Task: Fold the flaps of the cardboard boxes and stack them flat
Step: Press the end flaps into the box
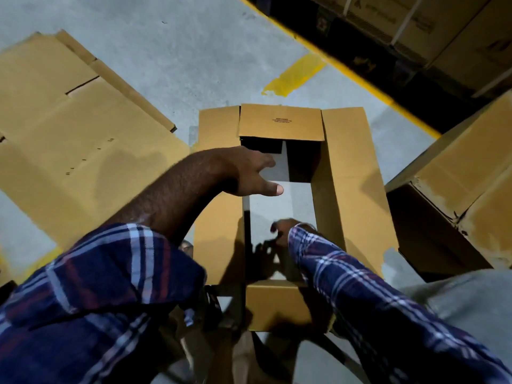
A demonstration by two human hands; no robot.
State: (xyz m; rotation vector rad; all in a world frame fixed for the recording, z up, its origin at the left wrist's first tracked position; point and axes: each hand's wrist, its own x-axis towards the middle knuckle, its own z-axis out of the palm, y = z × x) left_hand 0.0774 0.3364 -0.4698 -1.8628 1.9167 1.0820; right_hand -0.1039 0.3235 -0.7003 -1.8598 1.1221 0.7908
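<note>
The open cardboard box stands on the floor, flaps spread. The left hand reaches in, fingers relaxed, gripping nothing; the right hand is deep inside, grip unclear. Forcing the walls sideways could crease or tear them.

Flattened cardboard left of open box

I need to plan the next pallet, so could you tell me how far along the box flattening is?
Done: flattened cardboard already lies flat on the floor at left. In hand: an open box stands with its flaps spread and the floor visible through it; the left hand rests on its left edge and the right hand reaches inside. Left: this box must be collapsed and stacked, and another box at right is not flattened.
</note>
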